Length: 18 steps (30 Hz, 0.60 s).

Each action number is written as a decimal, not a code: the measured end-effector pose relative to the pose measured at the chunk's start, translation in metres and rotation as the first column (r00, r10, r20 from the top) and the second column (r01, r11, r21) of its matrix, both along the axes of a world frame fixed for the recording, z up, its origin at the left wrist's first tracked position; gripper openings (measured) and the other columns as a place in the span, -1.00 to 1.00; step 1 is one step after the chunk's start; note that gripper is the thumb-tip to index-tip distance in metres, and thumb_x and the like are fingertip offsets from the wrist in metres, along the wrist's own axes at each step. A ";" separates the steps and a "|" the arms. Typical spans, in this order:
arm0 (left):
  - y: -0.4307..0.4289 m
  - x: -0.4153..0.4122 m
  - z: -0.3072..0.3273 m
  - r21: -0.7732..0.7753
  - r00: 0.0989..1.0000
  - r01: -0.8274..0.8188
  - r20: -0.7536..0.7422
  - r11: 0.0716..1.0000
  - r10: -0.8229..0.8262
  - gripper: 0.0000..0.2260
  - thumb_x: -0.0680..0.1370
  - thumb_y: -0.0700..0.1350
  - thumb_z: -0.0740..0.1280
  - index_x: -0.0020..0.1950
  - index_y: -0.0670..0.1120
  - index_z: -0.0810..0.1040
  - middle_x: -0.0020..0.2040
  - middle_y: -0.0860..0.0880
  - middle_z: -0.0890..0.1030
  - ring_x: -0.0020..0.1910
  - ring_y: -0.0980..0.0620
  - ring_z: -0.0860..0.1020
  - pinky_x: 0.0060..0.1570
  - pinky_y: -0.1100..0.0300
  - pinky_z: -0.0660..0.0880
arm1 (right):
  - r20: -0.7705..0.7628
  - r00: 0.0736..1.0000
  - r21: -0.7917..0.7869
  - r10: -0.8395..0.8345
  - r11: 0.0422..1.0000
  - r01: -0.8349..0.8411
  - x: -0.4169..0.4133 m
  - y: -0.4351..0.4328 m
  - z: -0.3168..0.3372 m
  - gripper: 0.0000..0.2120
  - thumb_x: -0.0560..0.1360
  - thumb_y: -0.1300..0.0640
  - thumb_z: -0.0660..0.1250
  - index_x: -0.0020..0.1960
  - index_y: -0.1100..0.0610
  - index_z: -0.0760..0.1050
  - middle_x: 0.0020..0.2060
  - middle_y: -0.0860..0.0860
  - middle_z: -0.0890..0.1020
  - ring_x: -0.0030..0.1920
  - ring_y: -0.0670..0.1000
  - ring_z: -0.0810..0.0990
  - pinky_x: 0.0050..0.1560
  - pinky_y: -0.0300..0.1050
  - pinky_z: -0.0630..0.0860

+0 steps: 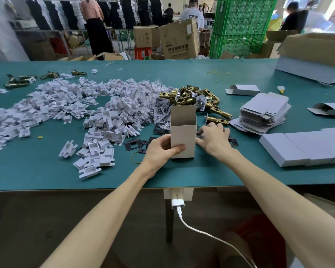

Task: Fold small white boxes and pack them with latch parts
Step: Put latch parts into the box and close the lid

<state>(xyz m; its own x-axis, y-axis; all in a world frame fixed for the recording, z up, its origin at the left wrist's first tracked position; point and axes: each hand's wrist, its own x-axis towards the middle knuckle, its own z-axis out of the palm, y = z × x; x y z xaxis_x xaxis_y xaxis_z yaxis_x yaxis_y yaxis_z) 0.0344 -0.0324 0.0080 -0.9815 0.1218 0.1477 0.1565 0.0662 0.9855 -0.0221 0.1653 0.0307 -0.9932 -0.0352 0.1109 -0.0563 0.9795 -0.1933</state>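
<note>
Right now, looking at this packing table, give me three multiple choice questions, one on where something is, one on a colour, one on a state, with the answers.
1. Where does the pile of brass latches lie from the upright box?
A) beyond it
B) on the floor
C) inside it

2. What colour is the table top?
A) red
B) teal green
C) yellow

3. How is the box's top?
A) taped shut
B) crushed
C) open

Answers:
1 A, the latches lie farther along the table, behind the box.
2 B, the bare surface is teal green.
3 C, its flap stands up while the left hand grips the box.
</note>
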 end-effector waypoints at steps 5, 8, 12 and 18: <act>-0.001 0.001 0.001 0.000 1.000 0.006 -0.002 1.000 -0.006 -0.69 0.51 -0.16 0.56 0.23 -0.02 0.67 0.12 0.05 0.75 0.14 0.11 0.69 0.12 0.30 0.58 | -0.111 0.994 -0.188 0.027 0.981 -0.047 0.010 0.010 0.013 -0.74 0.67 0.11 0.20 -0.03 0.12 0.65 -0.07 0.10 0.68 0.05 0.19 0.60 0.20 0.07 0.36; -0.002 0.000 0.000 -0.002 1.000 0.009 0.004 1.000 -0.009 -0.69 0.52 -0.15 0.56 0.25 -0.03 0.66 0.14 0.05 0.74 0.15 0.11 0.69 0.17 0.25 0.59 | -0.214 0.977 -0.555 -0.017 0.825 -0.107 0.018 0.017 0.041 -0.83 0.66 0.16 0.29 0.04 0.17 0.65 -0.12 0.10 0.73 -0.20 0.02 0.69 -0.03 -0.12 0.61; -0.003 -0.003 -0.002 -0.021 1.000 0.000 0.013 1.000 0.000 -0.68 0.52 -0.12 0.57 0.25 0.00 0.65 0.13 0.07 0.74 0.14 0.13 0.69 0.14 0.28 0.59 | -0.516 0.855 -0.640 -0.049 0.687 -0.346 0.032 0.010 0.085 -0.89 0.64 0.20 0.33 0.13 0.14 0.61 -0.17 0.00 0.71 -0.23 -0.07 0.71 -0.14 -0.16 0.65; -0.002 -0.003 -0.003 -0.028 1.000 -0.004 0.026 1.000 0.005 -0.67 0.51 -0.11 0.57 0.26 0.00 0.66 0.13 0.09 0.74 0.15 0.13 0.68 0.21 0.18 0.59 | -0.563 0.787 -0.431 0.252 0.724 -0.539 0.045 -0.024 0.098 -0.91 0.58 0.28 0.39 0.03 0.18 0.66 -0.12 -0.03 0.73 -0.19 -0.10 0.67 -0.11 -0.21 0.60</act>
